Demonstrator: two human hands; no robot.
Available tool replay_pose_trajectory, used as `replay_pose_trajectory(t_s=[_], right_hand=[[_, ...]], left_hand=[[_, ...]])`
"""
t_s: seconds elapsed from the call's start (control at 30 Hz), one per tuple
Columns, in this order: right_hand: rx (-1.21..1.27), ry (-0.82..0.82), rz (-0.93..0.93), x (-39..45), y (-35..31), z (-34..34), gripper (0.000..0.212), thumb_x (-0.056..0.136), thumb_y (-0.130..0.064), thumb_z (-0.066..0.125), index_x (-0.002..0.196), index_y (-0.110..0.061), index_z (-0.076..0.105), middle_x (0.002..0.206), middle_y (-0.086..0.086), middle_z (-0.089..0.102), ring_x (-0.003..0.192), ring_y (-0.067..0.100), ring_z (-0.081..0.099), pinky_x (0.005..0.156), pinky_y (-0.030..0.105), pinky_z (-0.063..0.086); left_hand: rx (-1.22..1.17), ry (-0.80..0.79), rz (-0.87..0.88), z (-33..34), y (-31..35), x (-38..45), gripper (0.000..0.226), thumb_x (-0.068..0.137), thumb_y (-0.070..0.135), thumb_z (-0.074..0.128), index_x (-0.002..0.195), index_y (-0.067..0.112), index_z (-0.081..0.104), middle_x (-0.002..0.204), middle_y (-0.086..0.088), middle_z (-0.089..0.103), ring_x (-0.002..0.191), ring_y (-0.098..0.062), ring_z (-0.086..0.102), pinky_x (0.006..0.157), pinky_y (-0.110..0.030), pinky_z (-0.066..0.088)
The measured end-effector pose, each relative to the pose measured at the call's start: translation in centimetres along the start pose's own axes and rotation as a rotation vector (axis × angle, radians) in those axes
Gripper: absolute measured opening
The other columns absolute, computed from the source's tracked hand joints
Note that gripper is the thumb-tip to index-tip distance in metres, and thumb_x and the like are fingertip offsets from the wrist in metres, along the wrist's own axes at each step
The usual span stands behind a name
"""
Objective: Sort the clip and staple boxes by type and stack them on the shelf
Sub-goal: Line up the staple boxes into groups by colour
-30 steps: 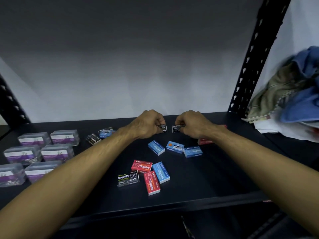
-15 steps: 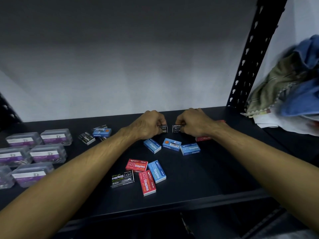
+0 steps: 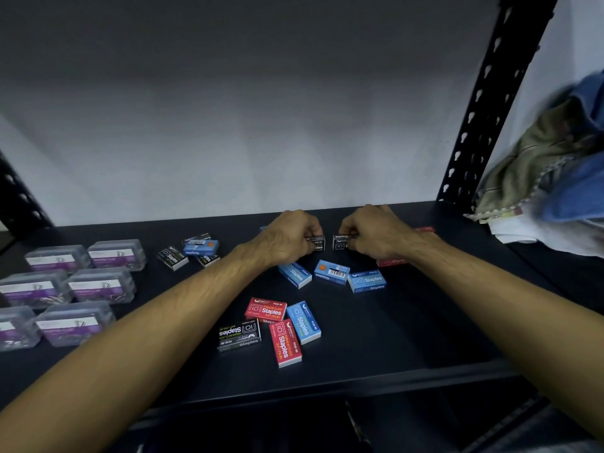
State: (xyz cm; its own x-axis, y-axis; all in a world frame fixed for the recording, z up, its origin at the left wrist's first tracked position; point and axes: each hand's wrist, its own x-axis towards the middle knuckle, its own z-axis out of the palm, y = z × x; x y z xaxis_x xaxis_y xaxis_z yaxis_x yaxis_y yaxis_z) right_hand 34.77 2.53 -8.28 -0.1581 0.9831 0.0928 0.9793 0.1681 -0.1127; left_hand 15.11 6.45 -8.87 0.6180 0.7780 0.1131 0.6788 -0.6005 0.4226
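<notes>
Both hands rest near the back middle of the black shelf (image 3: 376, 348). My left hand (image 3: 291, 237) is closed on a black staple box (image 3: 318, 244). My right hand (image 3: 376, 235) grips another black staple box (image 3: 340, 242) beside it. Three blue staple boxes (image 3: 331, 272) lie just in front of the hands. A red staple box (image 3: 392, 262) shows partly under my right wrist. Nearer me, black (image 3: 239, 333), red (image 3: 285, 342) and blue (image 3: 304, 322) staple boxes lie in a loose cluster. Several clear clip boxes (image 3: 101, 284) with purple labels stand in rows at the left.
A small group of black and blue staple boxes (image 3: 200, 248) lies left of my left hand. A black perforated upright (image 3: 490, 103) rises at the right rear. Piled cloths (image 3: 555, 165) sit beyond it on the right. A white wall backs the shelf.
The hands stay on the two black boxes, hardly moved. The view has shifted slightly, so the shelf contents sit a little further left in frame.
</notes>
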Motion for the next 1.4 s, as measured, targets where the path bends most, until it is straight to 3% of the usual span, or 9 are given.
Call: replay_pose_trajectory(t_s=[0.53,0.67,0.83,1.13,1.3,1.4], right_hand=[[-0.01,-0.005,-0.001,-0.2,-0.1,-0.1,0.027,0.089,-0.026,0.066,0.116,-0.026,0.067,0.114,-0.008,0.067,0.109,0.013,0.055,0.107,0.04,0.027],[0.002,-0.011,0.018,-0.4,-0.1,-0.4,0.04,0.087,-0.028,0.068,0.127,-0.025,0.062,0.122,-0.007,0.066,0.115,0.014,0.056,0.11,0.039,0.03],[-0.011,0.041,0.008,-1.0,-0.6,-1.1,0.045,0.087,-0.032,0.067,0.131,-0.025,0.058,0.125,-0.002,0.061,0.116,0.019,0.052,0.104,0.038,0.03],[0.027,0.218,-0.07,-4.7,-5.4,-2.2,0.027,0.088,-0.033,0.062,0.113,-0.024,0.067,0.109,0.001,0.064,0.103,0.023,0.056,0.079,0.031,0.038],[0.118,0.158,-0.077,-7.8,-11.0,-2.2,0.02,0.087,-0.034,0.06,0.104,-0.028,0.068,0.097,-0.007,0.069,0.09,0.018,0.063,0.075,0.032,0.049],[0.114,0.119,-0.108,-9.5,-13.8,-1.7,0.015,0.089,-0.035,0.058,0.096,-0.028,0.068,0.083,-0.008,0.064,0.085,0.019,0.064,0.071,0.032,0.048]], left_hand=[[0.011,0.0,0.013,-0.1,0.1,-0.2,0.024,0.087,0.008,0.07,0.111,0.013,0.069,0.106,-0.002,0.071,0.097,-0.015,0.066,0.087,-0.026,0.052],[0.007,0.006,0.0,-0.1,-0.1,-0.2,0.034,0.087,0.013,0.072,0.12,0.014,0.065,0.115,-0.002,0.067,0.101,-0.012,0.061,0.086,-0.022,0.047],[-0.005,0.034,-0.012,-0.9,-0.4,-1.1,0.044,0.089,0.027,0.071,0.13,0.018,0.058,0.125,-0.006,0.064,0.113,-0.017,0.061,0.095,-0.03,0.049],[-0.034,0.12,-0.054,-4.1,-1.3,-6.9,0.03,0.09,0.03,0.068,0.118,0.019,0.066,0.11,-0.001,0.069,0.103,-0.015,0.064,0.094,-0.033,0.052],[-0.018,0.08,-0.067,-4.3,-1.2,-9.8,0.024,0.088,0.034,0.07,0.108,0.021,0.07,0.096,0.004,0.067,0.091,-0.015,0.065,0.081,-0.029,0.05],[0.005,0.018,-0.047,-4.1,-0.9,-11.3,0.021,0.087,0.037,0.07,0.103,0.022,0.071,0.095,0.006,0.07,0.087,-0.011,0.066,0.08,-0.029,0.052]])
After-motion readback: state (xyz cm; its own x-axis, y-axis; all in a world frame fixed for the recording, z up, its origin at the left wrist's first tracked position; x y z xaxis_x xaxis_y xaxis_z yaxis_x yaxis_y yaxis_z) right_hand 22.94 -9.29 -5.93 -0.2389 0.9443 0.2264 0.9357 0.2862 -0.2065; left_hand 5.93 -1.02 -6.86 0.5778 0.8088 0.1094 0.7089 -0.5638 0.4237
